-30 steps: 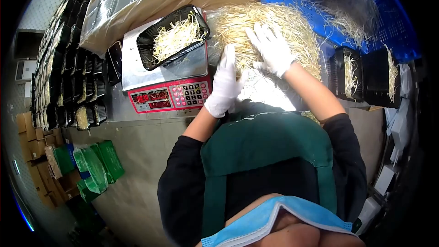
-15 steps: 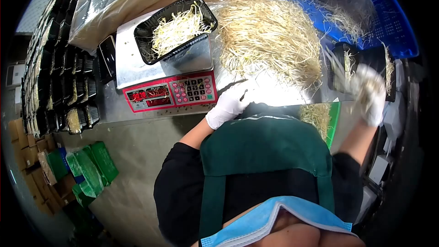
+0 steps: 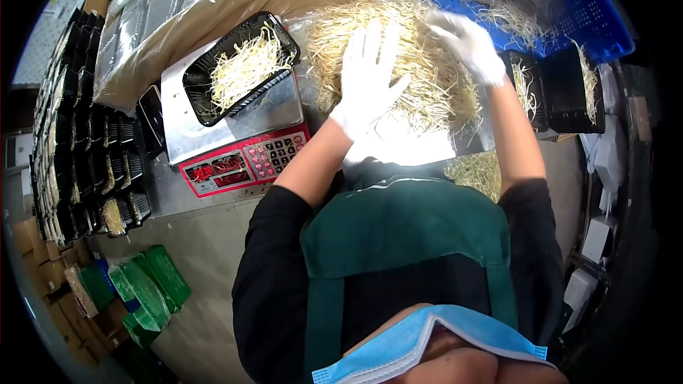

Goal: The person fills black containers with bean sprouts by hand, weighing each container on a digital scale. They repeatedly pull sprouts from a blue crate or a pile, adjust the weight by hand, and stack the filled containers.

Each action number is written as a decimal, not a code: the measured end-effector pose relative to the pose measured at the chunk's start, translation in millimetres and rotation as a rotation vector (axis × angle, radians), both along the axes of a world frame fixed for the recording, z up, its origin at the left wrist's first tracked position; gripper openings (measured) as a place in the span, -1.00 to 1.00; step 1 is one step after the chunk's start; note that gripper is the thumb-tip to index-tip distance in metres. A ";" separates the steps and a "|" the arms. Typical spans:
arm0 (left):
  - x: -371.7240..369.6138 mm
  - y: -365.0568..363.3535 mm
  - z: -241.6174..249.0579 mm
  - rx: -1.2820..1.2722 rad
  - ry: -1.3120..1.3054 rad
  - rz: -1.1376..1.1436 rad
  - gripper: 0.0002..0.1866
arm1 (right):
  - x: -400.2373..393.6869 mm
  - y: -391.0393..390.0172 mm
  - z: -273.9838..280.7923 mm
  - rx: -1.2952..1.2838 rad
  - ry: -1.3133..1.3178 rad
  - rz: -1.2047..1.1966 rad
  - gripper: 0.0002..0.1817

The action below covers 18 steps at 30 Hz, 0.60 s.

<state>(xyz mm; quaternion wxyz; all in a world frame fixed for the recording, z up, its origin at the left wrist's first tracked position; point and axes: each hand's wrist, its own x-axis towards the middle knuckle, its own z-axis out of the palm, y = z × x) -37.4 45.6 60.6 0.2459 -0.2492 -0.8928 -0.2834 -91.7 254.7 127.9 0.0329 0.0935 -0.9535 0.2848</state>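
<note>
A large heap of bean sprouts (image 3: 427,92) lies on the metal table before me. My left hand (image 3: 370,75), in a white glove, rests flat on the heap's near left part with its fingers spread. At the heap's far right edge is my gloved right hand (image 3: 469,46), its fingers stretched out over the sprouts and nothing visible held in it. Left of the heap, a black plastic tray (image 3: 293,57) partly filled with sprouts sits tilted on a red digital scale (image 3: 249,160) with lit digits.
Black trays (image 3: 569,92) with sprouts stand right of the heap. A blue crate (image 3: 597,14) with loose sprouts is behind. Stacks of filled black trays (image 3: 85,128) rise at the left, beside a plastic-wrapped bundle (image 3: 213,0). Green bags (image 3: 153,284) lie on the floor.
My left hand has moved from the table's front edge up onto the heap. The right hand has swung left from the black trays to the heap, and the sprouts in it are gone.
</note>
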 end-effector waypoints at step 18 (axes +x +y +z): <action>28.9 -23.1 -34.4 0.023 -0.323 0.014 -0.03 | 18.1 54.8 90.6 -0.855 -0.094 -0.066 -0.58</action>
